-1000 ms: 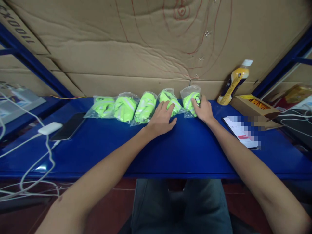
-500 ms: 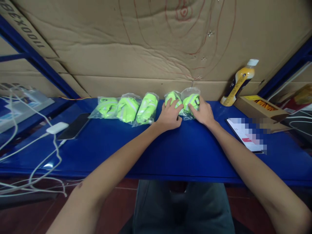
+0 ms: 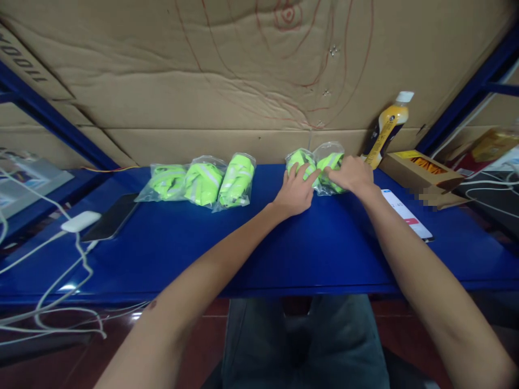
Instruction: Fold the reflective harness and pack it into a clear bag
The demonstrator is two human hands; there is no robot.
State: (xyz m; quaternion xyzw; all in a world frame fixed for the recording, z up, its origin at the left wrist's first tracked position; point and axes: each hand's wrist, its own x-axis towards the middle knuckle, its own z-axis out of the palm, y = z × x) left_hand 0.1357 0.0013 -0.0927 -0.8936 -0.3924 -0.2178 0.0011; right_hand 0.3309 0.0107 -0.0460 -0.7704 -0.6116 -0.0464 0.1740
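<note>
Cardboard sheets [image 3: 243, 81] line the wall behind your blue surface [image 3: 284, 254], and everything sits in a row along that back edge. Far to your left, white cables [image 3: 52, 270] trail over the front lip, next to a white charger block [image 3: 81, 221] and a dark phone [image 3: 109, 218] lying flat. Further along, three bagged green bundles [image 3: 203, 182] lie side by side, touching one another, each with its long axis pointing roughly away from you towards the wall.

A bare gap separates those three from the pair under your hands. Your left hand [image 3: 295, 192] lies on top of the left bag [image 3: 299, 160], fingers spread loosely over it rather than closed around it. Your right hand [image 3: 353, 174] covers the near side of the right bag [image 3: 331, 162], fingers curled down onto the plastic; whether it actually pinches the bag you cannot tell from here. The two bags touch each other, standing against the wall just beyond your fingertips, so each hand has its own bag directly ahead.

To your right, a second phone [image 3: 406, 214] lies just beside your right forearm, with a yellow bottle [image 3: 387, 129] and an open cardboard box [image 3: 421, 170] behind it.
</note>
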